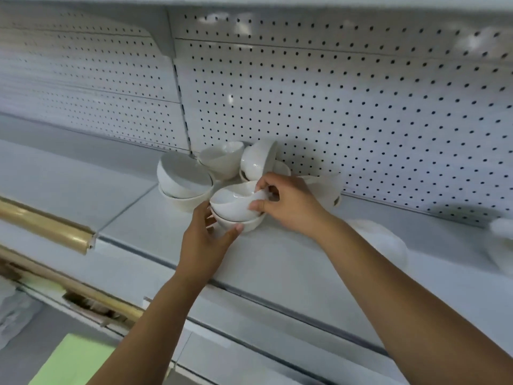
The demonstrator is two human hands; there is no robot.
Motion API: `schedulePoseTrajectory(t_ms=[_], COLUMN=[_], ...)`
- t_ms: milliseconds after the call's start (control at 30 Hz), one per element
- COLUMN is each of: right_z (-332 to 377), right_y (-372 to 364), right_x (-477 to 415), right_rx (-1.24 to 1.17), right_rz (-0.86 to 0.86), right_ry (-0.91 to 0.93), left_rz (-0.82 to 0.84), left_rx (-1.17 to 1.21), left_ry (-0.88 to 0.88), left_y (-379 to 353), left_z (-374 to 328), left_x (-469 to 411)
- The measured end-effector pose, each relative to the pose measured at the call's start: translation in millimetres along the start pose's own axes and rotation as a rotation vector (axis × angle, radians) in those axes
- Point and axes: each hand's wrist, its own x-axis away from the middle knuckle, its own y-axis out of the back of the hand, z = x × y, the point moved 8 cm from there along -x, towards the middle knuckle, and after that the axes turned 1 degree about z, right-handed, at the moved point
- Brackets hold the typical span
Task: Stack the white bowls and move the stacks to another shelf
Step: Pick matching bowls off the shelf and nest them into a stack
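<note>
Several white bowls are clustered on the white shelf (pixel 277 259) against the pegboard. My right hand (pixel 288 204) pinches the rim of a tilted white bowl (pixel 233 204) that sits in a lower bowl (pixel 241 225). My left hand (pixel 205 240) holds that lower bowl from the front, thumb against its side. To the left, a tilted bowl (pixel 181 176) lies in another bowl (pixel 186 202). Behind stand one more bowl (pixel 222 159) and a bowl on its side (pixel 256 159). Another bowl (pixel 327 187) is partly hidden behind my right hand.
The perforated back panel (pixel 361 120) rises right behind the bowls. A blurred white bowl (pixel 383 245) sits to the right of my right forearm, and another white object (pixel 502 240) at the far right edge. A gold rail (pixel 47 226) runs along the shelf front at left.
</note>
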Motion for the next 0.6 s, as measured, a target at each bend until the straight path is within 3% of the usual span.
schedulePoseTrajectory(t_ms=[267, 433, 600], right_z=[-3, -4, -8], right_y=[17, 47, 77], right_x=[48, 107, 177], right_rx=[-0.171, -0.296, -0.257], right_rz=[-0.319, -0.614, -0.924], right_ry=[-0.065, -0.116, -0.158], left_rz=[0.124, 0.207, 0.206], left_rx=[0.040, 0.148, 0.190], left_ry=[-0.064, -0.027, 0.001], left_y=[-14, -26, -40], left_z=[-2, -2, -12], left_x=[-7, -9, -2])
